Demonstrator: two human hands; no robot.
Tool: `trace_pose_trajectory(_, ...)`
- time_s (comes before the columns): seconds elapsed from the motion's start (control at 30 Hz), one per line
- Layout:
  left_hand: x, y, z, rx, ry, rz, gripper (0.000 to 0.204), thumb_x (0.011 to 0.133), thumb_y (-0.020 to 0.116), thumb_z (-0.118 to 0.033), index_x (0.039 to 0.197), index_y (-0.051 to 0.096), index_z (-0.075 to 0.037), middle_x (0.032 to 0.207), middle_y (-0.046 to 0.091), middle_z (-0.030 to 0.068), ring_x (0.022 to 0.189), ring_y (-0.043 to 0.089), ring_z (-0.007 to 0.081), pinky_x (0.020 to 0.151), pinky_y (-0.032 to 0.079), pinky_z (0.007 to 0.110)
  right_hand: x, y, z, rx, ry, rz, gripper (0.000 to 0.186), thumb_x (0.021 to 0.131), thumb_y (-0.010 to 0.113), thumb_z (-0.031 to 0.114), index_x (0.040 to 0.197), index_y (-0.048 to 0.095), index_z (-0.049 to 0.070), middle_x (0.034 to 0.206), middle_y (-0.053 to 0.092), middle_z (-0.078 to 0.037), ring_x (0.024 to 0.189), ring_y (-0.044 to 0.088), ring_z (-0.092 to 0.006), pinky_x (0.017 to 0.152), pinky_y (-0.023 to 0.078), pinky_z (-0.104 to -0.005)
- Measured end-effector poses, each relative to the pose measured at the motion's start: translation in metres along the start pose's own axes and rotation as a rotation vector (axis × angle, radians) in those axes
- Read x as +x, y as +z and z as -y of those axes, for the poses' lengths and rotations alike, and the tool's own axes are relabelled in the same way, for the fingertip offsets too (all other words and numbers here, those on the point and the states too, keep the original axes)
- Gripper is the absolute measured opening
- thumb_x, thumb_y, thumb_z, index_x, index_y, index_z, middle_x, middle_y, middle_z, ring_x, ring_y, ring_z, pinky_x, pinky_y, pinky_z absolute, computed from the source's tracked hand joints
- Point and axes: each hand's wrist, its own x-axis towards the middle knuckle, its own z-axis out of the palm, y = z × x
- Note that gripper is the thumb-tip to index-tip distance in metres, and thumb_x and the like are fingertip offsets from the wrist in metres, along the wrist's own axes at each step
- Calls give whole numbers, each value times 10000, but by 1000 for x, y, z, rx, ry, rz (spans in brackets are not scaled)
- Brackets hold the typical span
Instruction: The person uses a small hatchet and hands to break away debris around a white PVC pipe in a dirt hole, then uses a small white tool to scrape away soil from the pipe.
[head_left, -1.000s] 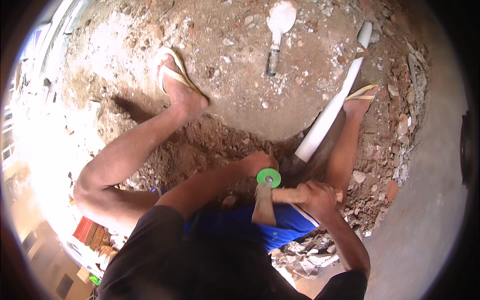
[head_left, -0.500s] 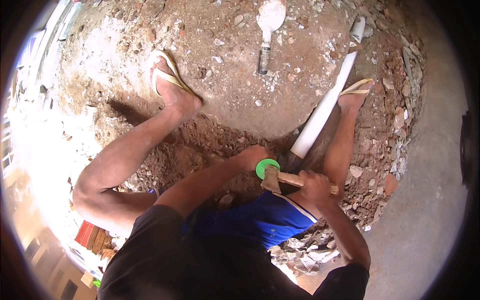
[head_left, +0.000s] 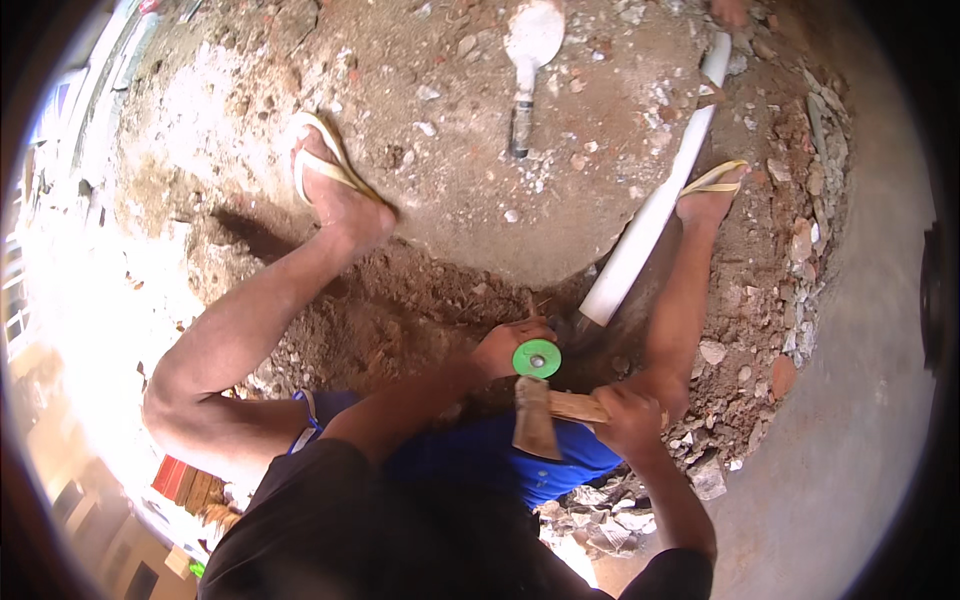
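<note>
Our left hand (head_left: 510,347) is closed around a chisel (head_left: 537,359) whose green guard disc faces up at us, the tool pointing down into the dug soil. Our right hand (head_left: 627,420) grips the wooden handle of a hammer (head_left: 537,420); its metal head sits just below the disc, close beside the left hand. A white pipe (head_left: 655,210) runs up and away from just beyond the left hand, between our two sandalled feet. Farther off, past the pipe's near end, a trowel (head_left: 530,50) lies on the packed ground. Rubble (head_left: 790,300) lies to the right of the right hand.
</note>
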Motion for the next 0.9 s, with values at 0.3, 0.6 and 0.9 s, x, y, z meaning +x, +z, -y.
trace_pose_trajectory(0.3,130,20,3,270,-686,190,287,753,728,-331,890,724,-79,921,711,206,965,679,347,811,553,460,-39,11,0,948,735,-349,96,783,695,-52,799,646,29,689,617,17,640,578,-67,577,477,-248)
trace_pose_trajectory(0.6,-2,-35,16,35,-1,250,280,728,750,-227,978,693,-116,963,678,119,894,662,326,775,542,428,-53,28,14,1055,766,-501,159,773,683,-82,808,612,56,689,595,12,529,523,-49,488,403,-218)
trace_pose_trajectory(0.9,-37,-150,-21,50,-85,362,333,709,779,-196,1001,674,-73,903,634,107,884,639,315,772,531,441,-70,47,36,1060,778,-555,165,765,688,-97,769,628,57,647,597,7,525,522,-53,492,396,-228)
